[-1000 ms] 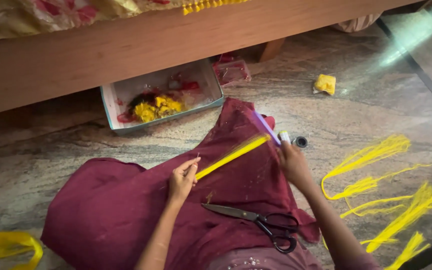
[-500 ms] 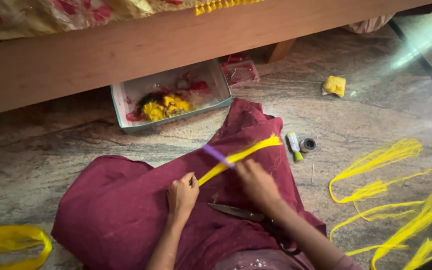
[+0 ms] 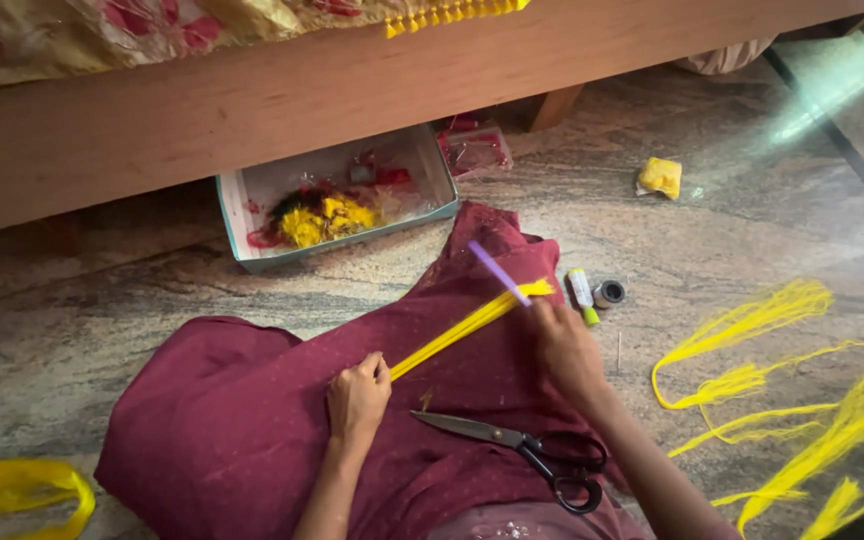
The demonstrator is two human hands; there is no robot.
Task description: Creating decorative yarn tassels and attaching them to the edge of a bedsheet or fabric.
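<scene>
Taut, bright yellow thread bundle point(image 3: 467, 325) — left hand point(image 3: 357, 400) pinches one end, right hand point(image 3: 564, 345) grips a purple stick point(image 3: 498, 272).

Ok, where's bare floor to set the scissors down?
Free: the stone floor left of the maroon cloth, between the box and the yellow ribbon; also the patch between the yellow sponge and the loose threads. Crowded: the right side, with threads, spool and tube.

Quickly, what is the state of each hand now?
Left hand: closed, pinching the yellow thread bundle.
Right hand: closed, holding a thin purple stick at the bundle's far end.
</scene>
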